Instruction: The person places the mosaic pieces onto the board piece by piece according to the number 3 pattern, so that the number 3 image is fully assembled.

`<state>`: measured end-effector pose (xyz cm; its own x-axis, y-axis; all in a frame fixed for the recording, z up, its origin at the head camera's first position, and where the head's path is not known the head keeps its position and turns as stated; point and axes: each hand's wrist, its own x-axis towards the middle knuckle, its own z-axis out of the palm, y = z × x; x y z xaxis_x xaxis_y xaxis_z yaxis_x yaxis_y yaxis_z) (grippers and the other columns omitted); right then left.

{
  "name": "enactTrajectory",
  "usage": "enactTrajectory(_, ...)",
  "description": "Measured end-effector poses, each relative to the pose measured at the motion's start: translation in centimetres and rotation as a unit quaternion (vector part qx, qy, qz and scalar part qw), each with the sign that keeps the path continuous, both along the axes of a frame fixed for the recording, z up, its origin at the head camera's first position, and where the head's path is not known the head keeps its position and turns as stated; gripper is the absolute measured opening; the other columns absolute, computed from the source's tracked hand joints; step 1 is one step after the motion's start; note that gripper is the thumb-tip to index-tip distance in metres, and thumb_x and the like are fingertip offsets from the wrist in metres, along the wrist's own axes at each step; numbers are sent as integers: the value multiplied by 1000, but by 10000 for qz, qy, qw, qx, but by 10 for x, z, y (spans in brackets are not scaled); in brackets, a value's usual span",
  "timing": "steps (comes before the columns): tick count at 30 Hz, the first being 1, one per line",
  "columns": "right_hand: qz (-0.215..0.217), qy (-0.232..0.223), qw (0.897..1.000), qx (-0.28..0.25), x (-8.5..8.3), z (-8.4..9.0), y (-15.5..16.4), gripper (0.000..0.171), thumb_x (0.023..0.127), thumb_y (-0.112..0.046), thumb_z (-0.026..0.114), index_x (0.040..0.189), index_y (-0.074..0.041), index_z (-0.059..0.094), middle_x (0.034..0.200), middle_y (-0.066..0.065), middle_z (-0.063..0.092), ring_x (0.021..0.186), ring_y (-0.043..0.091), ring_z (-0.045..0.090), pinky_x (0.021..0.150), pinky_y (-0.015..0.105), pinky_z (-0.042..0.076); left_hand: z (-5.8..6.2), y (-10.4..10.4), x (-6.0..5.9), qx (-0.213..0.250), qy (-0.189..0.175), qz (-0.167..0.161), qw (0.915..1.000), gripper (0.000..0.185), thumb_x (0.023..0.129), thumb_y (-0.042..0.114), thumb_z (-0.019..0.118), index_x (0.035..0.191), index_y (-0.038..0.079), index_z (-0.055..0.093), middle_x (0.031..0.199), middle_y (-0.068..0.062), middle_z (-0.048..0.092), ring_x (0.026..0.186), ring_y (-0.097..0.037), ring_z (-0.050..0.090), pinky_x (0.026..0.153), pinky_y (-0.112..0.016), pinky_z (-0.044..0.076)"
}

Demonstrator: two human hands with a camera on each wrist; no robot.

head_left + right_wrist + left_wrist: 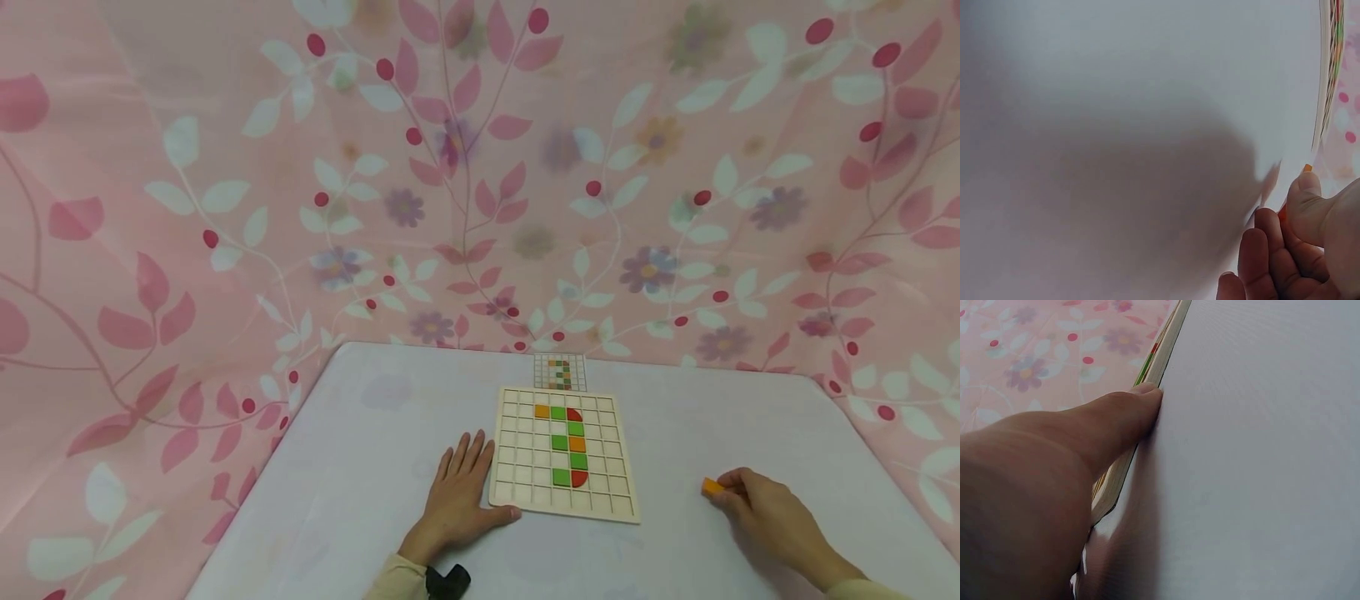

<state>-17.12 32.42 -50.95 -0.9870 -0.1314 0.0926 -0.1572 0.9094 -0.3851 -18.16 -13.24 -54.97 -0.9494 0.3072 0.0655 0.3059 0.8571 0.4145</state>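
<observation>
A square wooden grid board [525, 492] lies on the table, with green, orange and red tiles set in several of its squares. My left hand [459, 498] rests flat at the board's left side, fingers straight, its thumb against the near edge; the left wrist view shows that thumb [1129, 415] touching the rim. To the right of the board, my right hand [772, 512] pinches an orange tile [712, 487] between thumb and fingers, just over the tabletop. Only a bit of that orange tile [1308, 167] shows past the thumb in the right wrist view.
A small pattern card [559, 372] with a coloured grid lies just behind the board. The white table [360, 450] ends at a pink floral curtain [450, 208] at the back and sides. Something black [448, 582] sits at the left wrist.
</observation>
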Motion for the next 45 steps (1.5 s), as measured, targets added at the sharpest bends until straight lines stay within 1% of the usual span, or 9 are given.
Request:
enactTrajectory(3,34,-55,10000,-37,-3,1,-13,20,90,-21,71,101,-5,66,84,-4,67,70,4,54,59,22,47,0,0,-1,-14,14,13,10000,110,77,80,56,159,15,22,167,-5,13,154,-29,4,121,-55,8)
enactTrajectory(15,222,-54,9997,-59,-12,1,-65,18,89,-23,73,99,-9,67,87,-5,64,74,9,53,63,28,46,2,0,1,51,-41,-1,10000,110,77,79,58,159,14,23,166,-6,14,154,-30,5,120,-56,8)
enactTrajectory(20,342,183,9992,47,-16,0,-84,14,90,-19,73,100,-11,67,89,-4,63,77,10,52,64,28,47,1,1,0,-29,-12,26,10000,110,77,80,56,159,14,22,167,-5,13,154,-29,5,121,-55,8)
enactTrajectory(24,472,430,9979,130,-17,2,-96,17,87,-18,75,101,-13,66,90,-6,62,80,8,52,65,27,48,-1,1,-1,-57,20,11,10000,111,77,81,55,159,14,22,166,-5,13,154,-29,5,121,-55,9)
enactTrajectory(26,527,471,9974,115,-18,3,-102,20,86,-20,77,101,-14,66,89,-7,61,80,8,51,65,27,48,-1,1,0,-49,-4,6,10000,111,77,81,55,159,15,22,167,-5,13,154,-29,5,121,-55,9)
enactTrajectory(34,658,226,9976,-50,-23,0,-127,18,90,-23,73,104,-15,65,92,-8,61,81,6,51,68,26,49,0,1,1,-37,-30,13,10000,111,77,81,55,159,14,23,166,-6,14,154,-29,5,121,-55,9)
enactTrajectory(38,722,322,9968,-122,-23,-1,-137,20,89,-24,75,104,-16,65,90,-10,59,80,5,49,68,26,48,-1,2,1,-28,-26,21,10000,111,76,82,55,159,15,23,166,-5,14,154,-28,5,121,-55,9)
enactTrajectory(42,852,628,9941,-258,-22,-2,-146,20,86,-23,77,101,-18,65,88,-13,58,78,3,48,65,24,48,-1,2,1,-44,-63,17,10000,112,76,83,54,159,15,23,167,-5,13,154,-28,5,121,-56,9)
enactTrajectory(45,915,778,9923,-310,-24,-2,-155,20,86,-22,78,101,-18,64,89,-13,58,79,3,48,67,24,49,-1,1,0,-97,-49,36,9999,111,76,83,54,159,16,22,167,-4,13,154,-28,4,121,-55,9)
